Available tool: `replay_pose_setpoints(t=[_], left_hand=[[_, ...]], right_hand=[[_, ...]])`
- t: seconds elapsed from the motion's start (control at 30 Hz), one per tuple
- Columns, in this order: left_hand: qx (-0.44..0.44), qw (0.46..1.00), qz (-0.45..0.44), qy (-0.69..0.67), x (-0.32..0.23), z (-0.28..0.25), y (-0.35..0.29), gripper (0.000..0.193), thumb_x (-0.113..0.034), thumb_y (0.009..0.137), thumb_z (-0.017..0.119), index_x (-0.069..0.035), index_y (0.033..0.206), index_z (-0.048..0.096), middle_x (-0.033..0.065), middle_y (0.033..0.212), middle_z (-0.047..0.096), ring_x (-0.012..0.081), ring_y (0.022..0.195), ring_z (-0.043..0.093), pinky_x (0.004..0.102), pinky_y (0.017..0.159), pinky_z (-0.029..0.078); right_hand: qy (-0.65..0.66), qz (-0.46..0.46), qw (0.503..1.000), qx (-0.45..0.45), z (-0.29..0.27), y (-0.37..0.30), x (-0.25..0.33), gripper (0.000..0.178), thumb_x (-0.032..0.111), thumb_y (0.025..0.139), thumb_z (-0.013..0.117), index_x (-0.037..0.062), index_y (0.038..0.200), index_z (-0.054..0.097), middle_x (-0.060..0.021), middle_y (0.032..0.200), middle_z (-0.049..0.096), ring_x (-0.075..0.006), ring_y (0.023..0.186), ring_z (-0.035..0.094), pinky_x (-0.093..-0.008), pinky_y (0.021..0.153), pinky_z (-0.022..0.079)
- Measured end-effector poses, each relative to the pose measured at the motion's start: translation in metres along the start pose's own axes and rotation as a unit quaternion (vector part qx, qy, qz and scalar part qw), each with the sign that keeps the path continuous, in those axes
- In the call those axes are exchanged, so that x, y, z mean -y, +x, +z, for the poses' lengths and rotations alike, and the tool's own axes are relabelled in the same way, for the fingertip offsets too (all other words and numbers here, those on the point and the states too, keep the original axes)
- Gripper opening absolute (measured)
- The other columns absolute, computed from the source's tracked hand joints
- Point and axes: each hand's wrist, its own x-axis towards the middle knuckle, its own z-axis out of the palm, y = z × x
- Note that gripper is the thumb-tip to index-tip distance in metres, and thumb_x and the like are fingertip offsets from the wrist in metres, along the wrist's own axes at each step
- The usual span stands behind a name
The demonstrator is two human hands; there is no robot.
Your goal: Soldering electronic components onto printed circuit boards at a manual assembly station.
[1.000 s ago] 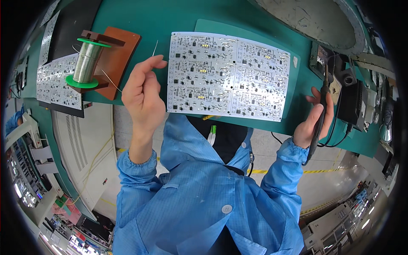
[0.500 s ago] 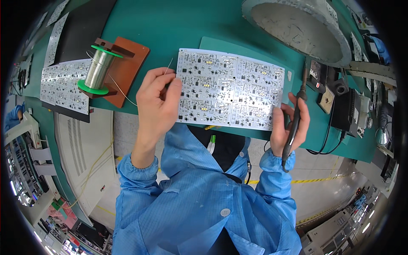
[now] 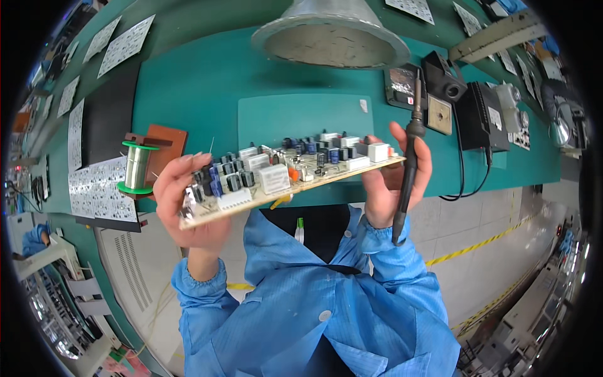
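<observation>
- Held aloft by two hands, near the edge of the table (image 3: 201,81): board (image 3: 320,179), slanting, left end lower in view, parts (image 3: 274,181) showing.
- Curled around the board's left end: left hand (image 3: 171,200), with a thin wire (image 3: 211,146) poking up by the fingers. Cannot tell how firmly pinched.
- Doubly busy at the board's right end: right hand (image 3: 384,200), bracing that end and also holding the iron (image 3: 409,151).
- Risk of a drop: from the split grip on the right and the slant, perhaps down past the table edge to the floor (image 3: 465,223).
- Risk of a burn or scorch: from turning the wrist, with the iron's tip now pointing beyond the board, clear of it. Cannot tell whether hot.
- Risk of bent parts: from squeezing too hard at the board's crowded left end, or from lifting into the lamp hood (image 3: 330,38) beyond the board.
- Risk of a snag: on the spool (image 3: 135,168) left of the board, or the cord (image 3: 463,166) to its right.
</observation>
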Motion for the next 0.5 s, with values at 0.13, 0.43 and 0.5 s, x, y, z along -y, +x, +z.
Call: replay_pose_setpoints(t=[0.13,0.43,0.5], left_hand=[[0.028,0.998,0.06,0.014,0.002,-0.004,0.001,0.039,-0.008,0.083,0.066,0.0,0.113,0.042,0.0229,0.116,0.047,0.0311,0.095,0.062,0.0445,0.087,0.052],[0.061,0.994,0.092,-0.006,-0.003,-0.009,-0.001,0.025,-0.006,0.092,0.048,-0.003,0.116,0.041,0.0229,0.119,0.045,0.0343,0.097,0.061,0.0495,0.091,0.049],[0.064,0.994,0.092,-0.011,-0.006,-0.007,-0.001,0.025,-0.006,0.092,0.047,-0.004,0.116,0.041,0.0227,0.119,0.046,0.0341,0.097,0.061,0.0484,0.091,0.05]], right_hand=[[-0.026,-0.037,0.999,0.011,-0.012,-0.006,0.004,0.062,0.011,0.081,0.07,0.0027,0.133,0.036,-0.0262,0.125,0.05,-0.034,0.111,0.056,-0.0443,0.089,0.05],[-0.298,-0.154,0.918,0.213,-0.03,0.019,0.033,0.045,0.033,0.084,0.068,0.0016,0.113,0.054,-0.0276,0.103,0.061,-0.035,0.092,0.064,-0.0404,0.076,0.053],[-0.294,-0.147,0.918,0.222,-0.033,0.022,0.034,0.042,0.032,0.084,0.068,0.0018,0.111,0.055,-0.0268,0.102,0.061,-0.034,0.089,0.064,-0.0392,0.074,0.053]])
